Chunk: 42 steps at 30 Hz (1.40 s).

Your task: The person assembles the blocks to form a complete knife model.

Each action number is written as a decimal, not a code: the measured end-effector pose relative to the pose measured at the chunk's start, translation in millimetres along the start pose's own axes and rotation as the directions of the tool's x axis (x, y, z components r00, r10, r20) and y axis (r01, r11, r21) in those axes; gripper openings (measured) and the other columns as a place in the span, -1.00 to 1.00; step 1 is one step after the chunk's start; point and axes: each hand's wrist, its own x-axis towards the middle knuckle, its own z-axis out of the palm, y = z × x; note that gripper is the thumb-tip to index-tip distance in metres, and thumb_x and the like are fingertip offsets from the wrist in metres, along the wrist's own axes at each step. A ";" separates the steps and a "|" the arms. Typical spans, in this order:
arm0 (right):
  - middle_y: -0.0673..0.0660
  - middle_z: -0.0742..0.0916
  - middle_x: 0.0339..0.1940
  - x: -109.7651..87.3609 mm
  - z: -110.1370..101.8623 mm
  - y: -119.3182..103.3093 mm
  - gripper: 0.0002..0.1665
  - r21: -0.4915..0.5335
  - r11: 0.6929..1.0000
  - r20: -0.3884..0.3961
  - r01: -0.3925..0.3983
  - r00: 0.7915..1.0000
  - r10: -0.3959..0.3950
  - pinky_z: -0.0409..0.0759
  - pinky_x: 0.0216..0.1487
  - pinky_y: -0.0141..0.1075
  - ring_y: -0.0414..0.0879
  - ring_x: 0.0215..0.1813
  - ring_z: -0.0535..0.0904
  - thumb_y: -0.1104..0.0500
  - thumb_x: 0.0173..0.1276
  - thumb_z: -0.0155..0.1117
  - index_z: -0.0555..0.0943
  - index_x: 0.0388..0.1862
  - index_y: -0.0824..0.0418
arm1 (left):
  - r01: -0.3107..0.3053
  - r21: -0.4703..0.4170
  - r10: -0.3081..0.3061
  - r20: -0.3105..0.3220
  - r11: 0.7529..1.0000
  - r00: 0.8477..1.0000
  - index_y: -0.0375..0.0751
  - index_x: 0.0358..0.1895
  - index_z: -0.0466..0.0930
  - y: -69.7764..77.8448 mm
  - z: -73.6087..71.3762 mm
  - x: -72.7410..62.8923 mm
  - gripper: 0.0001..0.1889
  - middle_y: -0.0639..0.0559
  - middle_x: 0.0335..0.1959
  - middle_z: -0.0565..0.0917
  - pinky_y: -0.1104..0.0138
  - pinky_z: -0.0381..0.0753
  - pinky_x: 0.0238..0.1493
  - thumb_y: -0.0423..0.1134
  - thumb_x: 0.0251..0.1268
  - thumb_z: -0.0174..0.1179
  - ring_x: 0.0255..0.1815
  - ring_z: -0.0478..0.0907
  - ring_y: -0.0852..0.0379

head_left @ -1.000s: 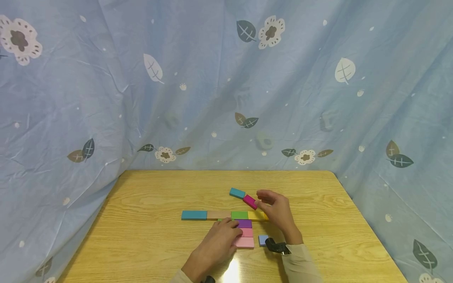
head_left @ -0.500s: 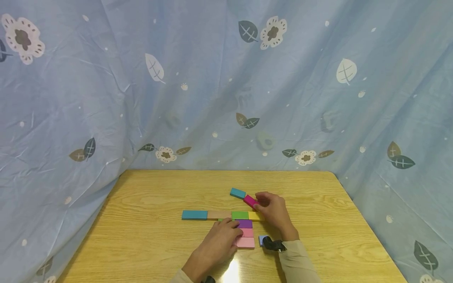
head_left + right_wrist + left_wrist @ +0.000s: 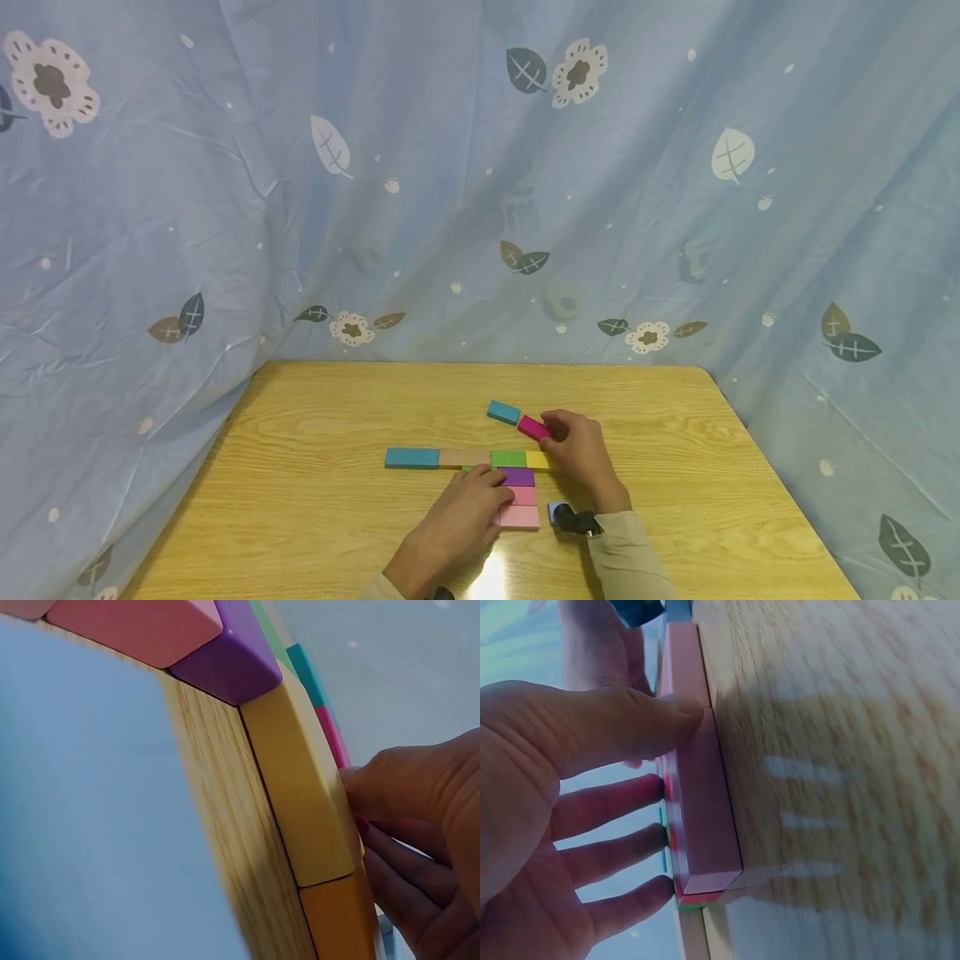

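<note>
My right hand (image 3: 581, 452) pinches the near right end of a magenta block (image 3: 534, 428), which lies slanted behind the row. In the right wrist view, the thumb (image 3: 375, 787) is close to the far edge of the yellow block (image 3: 300, 787). A small teal block (image 3: 503, 412) lies just left of the magenta one. My left hand (image 3: 461, 512) rests over the stacked rows of pink and purple blocks. In the left wrist view, its thumb (image 3: 652, 724) presses the near face of a pink block (image 3: 705, 802), with straight fingers touching the far upper side. The hand hides some blocks.
A straight row holds a blue block (image 3: 412, 457), a tan block (image 3: 463, 457), a green block (image 3: 508, 458) and the yellow one. An orange block (image 3: 337, 919) continues it. A light blue block (image 3: 553, 512) lies partly under the right wrist strap. A curtain (image 3: 480, 208) surrounds the wooden table (image 3: 300, 517).
The magenta block has turned slightly and shifted a little right, with its gap from the teal block slightly wider. My right hand has moved slightly left and down; the left hand stays put.
</note>
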 end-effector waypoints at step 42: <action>0.12 0.88 0.16 -74.2 -76.9 15.5 -0.56 0.146 0.986 0.104 0.084 0.989 -0.100 0.84 0.22 -0.23 0.00 0.21 0.84 0.38 0.43 0.52 0.78 0.27 0.26 | -0.009 -0.055 0.008 -0.018 0.998 1.000 0.04 0.14 0.83 -1.5 1.6 -1.9 -0.67 0.02 0.37 0.72 -0.17 0.69 0.40 -0.32 0.34 0.49 0.46 0.60 -0.14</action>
